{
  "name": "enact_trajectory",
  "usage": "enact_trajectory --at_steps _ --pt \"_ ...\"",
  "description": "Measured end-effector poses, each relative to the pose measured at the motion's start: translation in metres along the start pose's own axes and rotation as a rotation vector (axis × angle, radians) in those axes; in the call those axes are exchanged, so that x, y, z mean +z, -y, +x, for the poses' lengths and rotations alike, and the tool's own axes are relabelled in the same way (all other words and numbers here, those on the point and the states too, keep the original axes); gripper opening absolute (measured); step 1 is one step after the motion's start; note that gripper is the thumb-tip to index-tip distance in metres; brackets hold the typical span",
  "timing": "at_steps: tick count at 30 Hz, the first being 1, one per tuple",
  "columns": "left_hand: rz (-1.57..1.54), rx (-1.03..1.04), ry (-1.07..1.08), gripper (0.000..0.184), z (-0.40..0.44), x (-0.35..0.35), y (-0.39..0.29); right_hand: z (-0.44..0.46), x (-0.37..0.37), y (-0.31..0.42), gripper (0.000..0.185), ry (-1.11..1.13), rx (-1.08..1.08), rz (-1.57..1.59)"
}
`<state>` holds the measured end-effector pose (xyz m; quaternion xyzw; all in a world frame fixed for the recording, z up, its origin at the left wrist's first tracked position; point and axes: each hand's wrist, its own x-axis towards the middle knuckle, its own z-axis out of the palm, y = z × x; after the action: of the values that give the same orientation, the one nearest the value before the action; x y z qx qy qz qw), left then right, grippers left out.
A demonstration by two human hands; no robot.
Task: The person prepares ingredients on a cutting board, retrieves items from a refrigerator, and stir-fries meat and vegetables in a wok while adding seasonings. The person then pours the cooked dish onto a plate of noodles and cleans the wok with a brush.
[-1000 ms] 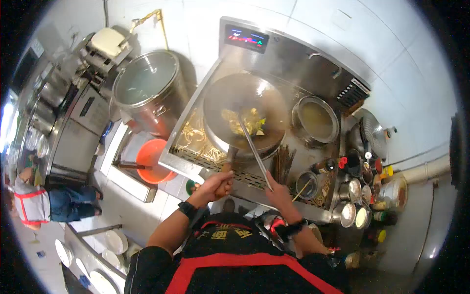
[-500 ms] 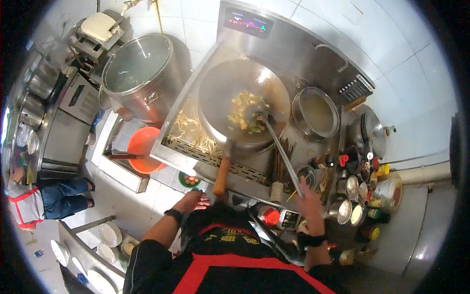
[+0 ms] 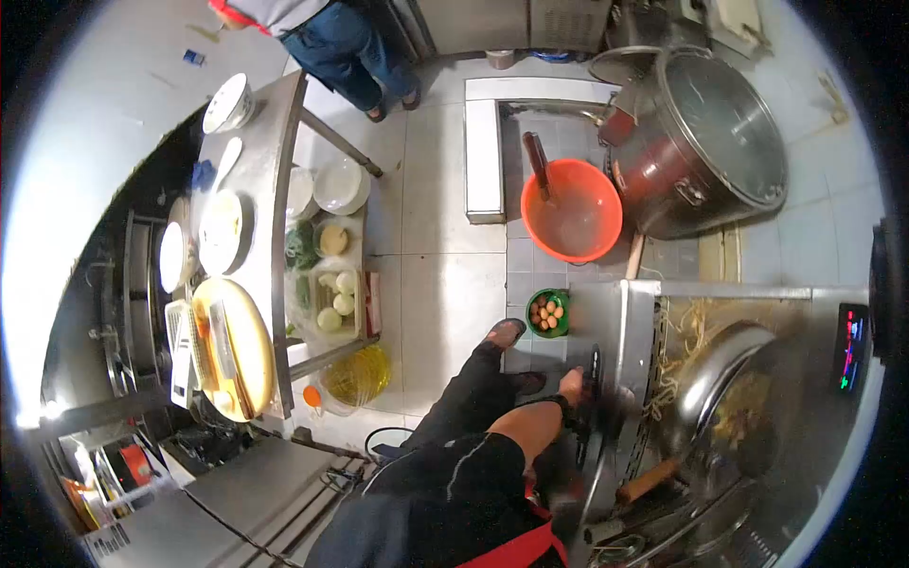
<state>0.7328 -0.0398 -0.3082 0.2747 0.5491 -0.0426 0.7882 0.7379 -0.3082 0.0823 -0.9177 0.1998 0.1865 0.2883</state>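
Note:
My left hand (image 3: pixel 571 386) is low at the front of the stove (image 3: pixel 640 327), beside a dark upright bar (image 3: pixel 593 379). Its fingers are too blurred to show whether they grip anything. The wok (image 3: pixel 696 379) sits tilted-looking at the right, its wooden handle (image 3: pixel 649 481) pointing toward me. Chopped food (image 3: pixel 743 417) lies in the wok, hazy under steam. A long metal utensil handle (image 3: pixel 696 521) runs beside the wok toward the bottom edge. My right hand is out of view.
A green bowl of eggs (image 3: pixel 547 312) and an orange basin (image 3: pixel 600 213) of cloudy water stand on the floor. Behind them is a big lidded pot (image 3: pixel 658 175). Left stands a metal table (image 3: pixel 260 151) with dishes. Another person (image 3: pixel 336 47) stands at the top.
The view has swung left, bringing the side table and floor into sight. My right hand has left the view. My left hand has moved to beside the dark bar.

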Motion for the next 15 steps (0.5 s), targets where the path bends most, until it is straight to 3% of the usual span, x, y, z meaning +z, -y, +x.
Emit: enact_trajectory --at_steps 2,3,4,5,6,8,10,11,13,14,15 --pt "-0.808 -0.066 0.089 0.032 0.038 -0.012 0.014 0.004 0.0 0.01 0.053 0.008 -0.026 -0.007" --pt "-0.606 0.008 0.165 0.037 0.041 -0.022 0.008 0.004 -0.004 0.018 0.056 0.025 -0.034 0.003" --pt "0.186 0.22 0.299 0.044 0.017 -0.039 -0.017 0.018 -0.003 0.022 0.061 -0.149 -0.065 -0.641" --pt "1.033 0.534 0.432 0.051 -0.022 -0.048 -0.052 0.024 0.0 0.024 0.057 -0.184 -0.109 -0.645" --pt "1.234 0.537 0.682 0.06 -0.061 -0.048 -0.079 0.028 0.006 0.026 0.054 -0.166 -0.169 -0.542" --pt "0.514 -0.156 1.099 0.061 -0.138 -0.04 -0.121 0.038 0.019 0.029 0.047 -0.106 -0.256 -0.34" --pt "0.111 -0.341 1.325 0.053 -0.194 -0.013 -0.149 0.043 0.025 0.028 0.041 -0.069 -0.304 -0.244" --pt "0.117 -0.341 1.33 0.053 -0.22 0.006 -0.156 0.043 0.027 0.029 0.037 -0.056 -0.319 -0.218" --pt "0.155 -0.048 1.297 0.052 -0.252 0.036 -0.168 0.046 0.029 0.024 0.031 -0.022 -0.347 -0.144" --pt "0.178 -0.049 1.302 0.052 -0.249 0.034 -0.169 0.051 0.03 0.019 0.028 -0.003 -0.368 -0.107" --pt "0.271 0.289 1.342 0.05 -0.244 0.041 -0.163 0.054 0.026 0.009 0.024 -0.018 -0.377 -0.072"
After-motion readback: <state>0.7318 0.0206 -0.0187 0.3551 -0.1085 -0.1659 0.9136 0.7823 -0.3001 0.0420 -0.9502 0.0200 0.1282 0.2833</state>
